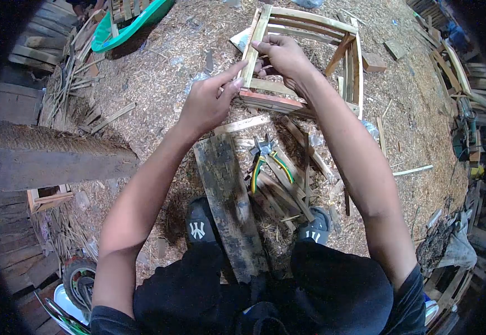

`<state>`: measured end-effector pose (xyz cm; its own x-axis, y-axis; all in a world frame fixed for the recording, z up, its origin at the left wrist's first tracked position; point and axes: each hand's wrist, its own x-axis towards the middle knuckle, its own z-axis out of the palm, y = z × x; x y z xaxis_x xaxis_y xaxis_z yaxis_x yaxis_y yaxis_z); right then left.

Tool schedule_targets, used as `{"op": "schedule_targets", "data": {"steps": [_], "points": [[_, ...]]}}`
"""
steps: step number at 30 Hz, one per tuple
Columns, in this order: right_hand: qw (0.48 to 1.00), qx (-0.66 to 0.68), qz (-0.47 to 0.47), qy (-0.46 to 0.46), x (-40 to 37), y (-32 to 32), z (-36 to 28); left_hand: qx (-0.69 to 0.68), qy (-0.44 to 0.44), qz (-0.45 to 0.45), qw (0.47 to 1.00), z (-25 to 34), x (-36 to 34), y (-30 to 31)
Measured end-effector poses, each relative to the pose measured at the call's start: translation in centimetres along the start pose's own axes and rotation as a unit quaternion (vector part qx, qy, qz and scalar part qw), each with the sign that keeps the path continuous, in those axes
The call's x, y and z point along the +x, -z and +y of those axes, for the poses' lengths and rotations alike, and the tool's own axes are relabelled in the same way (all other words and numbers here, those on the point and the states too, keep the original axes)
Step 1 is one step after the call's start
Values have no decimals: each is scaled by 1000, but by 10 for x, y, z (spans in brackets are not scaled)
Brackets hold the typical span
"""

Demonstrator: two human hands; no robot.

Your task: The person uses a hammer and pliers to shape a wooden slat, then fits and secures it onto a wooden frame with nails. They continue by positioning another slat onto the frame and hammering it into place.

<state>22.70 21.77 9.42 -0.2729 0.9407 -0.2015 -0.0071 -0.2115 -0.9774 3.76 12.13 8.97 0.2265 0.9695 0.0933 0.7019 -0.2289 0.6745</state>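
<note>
A small wooden frame (310, 19), built of pale slats with a reddish strip along its near side, is held slightly ahead of me. My left hand (209, 100) is closed on its near left corner, thumb and forefinger pinching the wood. With the thumb on top of the left-hand slat, my right hand (287, 60) grips the frame a little farther up; some of its fingers are hidden under the slat. Below the frame, pliers (263, 148) with green and yellow handles lie spread on wood scraps.
A dark, stained plank (226, 190) lies between my feet, beside loose wood offcuts (279, 195). Wood shavings cover the ground. A thick beam (58, 156) juts in from the left. Farther off are a green tub (128, 34), a wood block (373, 62) and a wheel (80, 279).
</note>
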Motion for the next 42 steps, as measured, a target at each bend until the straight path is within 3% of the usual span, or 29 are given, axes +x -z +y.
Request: {"op": "schedule_targets", "data": {"steps": [2,3,5,8,15,17,24,33,38,42], "points": [[1000,-1,5,10,2,1,2,-52,-86,103,990,-4,3,-7],[1000,-1,4,10,1,1,2,-52,-86,103,990,-2,5,-5],[1000,-11,3,9,1,1,1,-70,36,33,996,0,10,-1],[1000,-3,8,10,0,0,2,-107,82,-8,991,-4,15,0],[1000,3,-16,22,0,2,-1,-171,91,-10,981,-1,14,-1],[1000,-19,-18,-14,-2,2,-5,-181,73,-15,981,-4,13,-1],[1000,15,3,6,2,1,1,-142,56,-7,988,-2,13,0],[1000,-22,-15,-3,-2,1,-2,-206,110,-31,972,5,11,3],[1000,-25,-2,-13,-2,0,-4,-174,55,-11,983,3,9,0],[999,-40,-8,-24,0,1,-3,-196,74,-27,977,0,8,-2]]}}
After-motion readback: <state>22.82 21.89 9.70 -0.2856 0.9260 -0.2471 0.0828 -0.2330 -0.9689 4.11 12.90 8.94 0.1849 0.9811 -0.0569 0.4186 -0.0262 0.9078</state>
